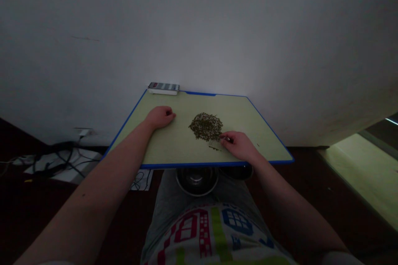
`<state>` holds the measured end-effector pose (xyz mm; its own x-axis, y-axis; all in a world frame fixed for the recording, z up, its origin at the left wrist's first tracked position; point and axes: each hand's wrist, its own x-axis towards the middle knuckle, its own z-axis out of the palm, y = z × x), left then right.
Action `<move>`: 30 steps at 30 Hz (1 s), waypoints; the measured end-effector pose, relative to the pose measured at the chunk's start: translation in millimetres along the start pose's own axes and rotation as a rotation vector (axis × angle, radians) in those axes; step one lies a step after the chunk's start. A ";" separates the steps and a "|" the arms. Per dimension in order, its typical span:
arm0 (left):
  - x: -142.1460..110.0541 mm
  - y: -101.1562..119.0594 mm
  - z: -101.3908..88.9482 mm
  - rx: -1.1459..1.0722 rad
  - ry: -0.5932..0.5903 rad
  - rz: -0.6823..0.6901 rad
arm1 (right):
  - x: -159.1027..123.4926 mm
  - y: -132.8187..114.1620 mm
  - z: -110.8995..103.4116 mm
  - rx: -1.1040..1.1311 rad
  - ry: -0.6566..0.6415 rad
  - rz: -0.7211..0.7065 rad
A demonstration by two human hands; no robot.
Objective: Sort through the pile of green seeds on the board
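Note:
A loose pile of small greenish-brown grains (205,126) lies on the pale board (183,149) with a blue rim. At the pile's lower right edge is my right hand (238,144), its fingers pinched around a small, thin, shiny thing (228,139) whose kind is too dim to make out. A short line of grains (214,148) lies apart from the pile, just below it. My left hand (161,116) rests on the board to the left of the pile, fingers curled in, with nothing visible in it.
A phone (164,86) lies on a white box (161,91) at the board's far left corner, by the wall. Below the near edge, a metal bowl (197,192) and a dark container (238,172) sit at my lap. Cables (66,161) run along the floor at left.

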<state>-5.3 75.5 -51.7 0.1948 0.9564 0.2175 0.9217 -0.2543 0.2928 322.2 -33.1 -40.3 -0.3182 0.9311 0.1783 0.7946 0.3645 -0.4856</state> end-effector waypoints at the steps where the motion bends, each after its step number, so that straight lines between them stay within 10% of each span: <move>1: -0.2 0.1 -0.1 -0.002 -0.001 -0.003 | -0.4 -2.3 -0.1 -0.023 -0.005 0.000; 30: 1.1 -1.1 1.6 -0.002 0.007 -0.003 | -27.4 -48.0 10.3 -0.033 -0.103 0.074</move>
<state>-5.6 77.0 -53.3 0.1901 0.9561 0.2230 0.9217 -0.2520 0.2949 287.5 -76.2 -30.7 -0.3081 0.9498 0.0539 0.8337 0.2969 -0.4656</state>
